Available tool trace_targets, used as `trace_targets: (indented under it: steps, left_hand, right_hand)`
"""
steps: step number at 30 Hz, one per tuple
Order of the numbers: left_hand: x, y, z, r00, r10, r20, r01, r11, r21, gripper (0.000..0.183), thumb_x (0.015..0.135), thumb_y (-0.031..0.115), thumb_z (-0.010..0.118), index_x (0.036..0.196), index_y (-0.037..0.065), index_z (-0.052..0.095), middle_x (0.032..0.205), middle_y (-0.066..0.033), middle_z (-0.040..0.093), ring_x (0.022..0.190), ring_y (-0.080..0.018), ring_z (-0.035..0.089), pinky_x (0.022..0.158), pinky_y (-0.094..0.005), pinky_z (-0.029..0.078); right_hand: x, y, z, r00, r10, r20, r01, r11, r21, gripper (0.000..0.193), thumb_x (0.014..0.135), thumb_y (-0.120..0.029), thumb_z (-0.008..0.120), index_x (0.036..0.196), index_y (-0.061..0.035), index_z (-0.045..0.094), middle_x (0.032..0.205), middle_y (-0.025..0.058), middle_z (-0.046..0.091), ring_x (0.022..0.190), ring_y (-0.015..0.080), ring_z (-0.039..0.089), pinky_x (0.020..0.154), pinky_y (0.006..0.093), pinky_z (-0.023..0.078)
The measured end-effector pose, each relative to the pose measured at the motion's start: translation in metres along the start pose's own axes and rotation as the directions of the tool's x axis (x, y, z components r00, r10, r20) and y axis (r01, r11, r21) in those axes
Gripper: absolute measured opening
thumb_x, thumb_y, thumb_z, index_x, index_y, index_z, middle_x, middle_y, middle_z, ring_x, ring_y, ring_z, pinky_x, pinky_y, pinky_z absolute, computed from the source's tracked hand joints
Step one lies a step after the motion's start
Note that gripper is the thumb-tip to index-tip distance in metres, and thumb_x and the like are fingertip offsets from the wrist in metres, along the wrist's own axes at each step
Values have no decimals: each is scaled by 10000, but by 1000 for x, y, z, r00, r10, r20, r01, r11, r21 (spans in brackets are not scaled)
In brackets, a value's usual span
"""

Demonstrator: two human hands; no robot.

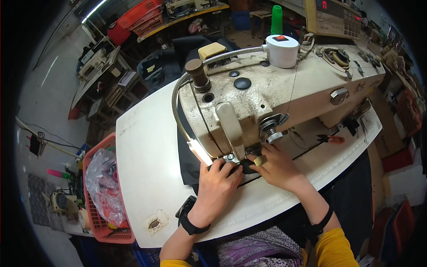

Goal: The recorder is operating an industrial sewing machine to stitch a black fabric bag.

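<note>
A cream industrial sewing machine (249, 98) stands across the white table. Black cloth (189, 171) lies under its head and trails off on the left side. My left hand (217, 187) is closed at the cloth, its curled fingers bunched just in front of the needle area. Close to it, on the right, my right hand (279, 169) is closed too, its thumb and forefinger at the dark cloth beside the brass-coloured knob (260, 160). A lit lamp (200, 152) on a bendable metal neck shines beside my left fingers. The needle tip and presser foot are mostly hidden.
Orange-handled thread snips (331, 139) lie on the table beneath the machine arm. At the table's left edge hangs a pink basket (95, 227) with plastic bags. A control box (332, 20) and green thread cone (276, 20) stand behind; a worn hole (154, 223) marks the tabletop.
</note>
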State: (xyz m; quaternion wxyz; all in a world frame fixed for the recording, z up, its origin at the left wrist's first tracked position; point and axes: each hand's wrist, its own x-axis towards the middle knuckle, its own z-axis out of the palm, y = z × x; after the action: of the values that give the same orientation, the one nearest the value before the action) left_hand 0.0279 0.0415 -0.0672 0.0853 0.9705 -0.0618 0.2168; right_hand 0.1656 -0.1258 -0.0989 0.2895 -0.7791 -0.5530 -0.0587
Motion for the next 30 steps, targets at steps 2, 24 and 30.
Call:
trace_targets:
  steps: [2, 24, 30]
  left_hand:
    - [-1, -2, -1, 993, -121, 14, 121, 992, 28, 223, 797, 135, 778, 1019, 120, 772, 1035, -29, 676, 998, -233, 612, 992, -481, 401]
    - [0, -133, -52, 906, -185, 380, 294, 921, -254, 287, 816, 246, 785, 991, 19, 778, 1106, -121, 714, 1055, -289, 646, 1071, -443, 401]
    - [25, -156, -65, 788, -585, -193, 563, 811, -157, 747, 807, 448, 807, 1365, 4, 582, 1290, -224, 628, 1177, -346, 599, 1006, -427, 459]
  right_hand:
    - [5, -5, 2, 1000, -17, 19, 18, 996, -90, 292, 869, -207, 691, 1132, -83, 713, 1270, 103, 629, 1321, 241, 506, 1172, 494, 334]
    - [-49, 14, -32, 992, 126, -20, -128, 980, -153, 346, 853, -147, 687, 1191, -72, 678, 1480, 208, 472, 1425, 372, 387, 1199, 589, 219]
    - [-110, 8, -59, 959, 248, -137, -277, 925, -259, 353, 863, -78, 654, 1214, -56, 668, 1531, 200, 428, 1451, 379, 358, 1209, 587, 207]
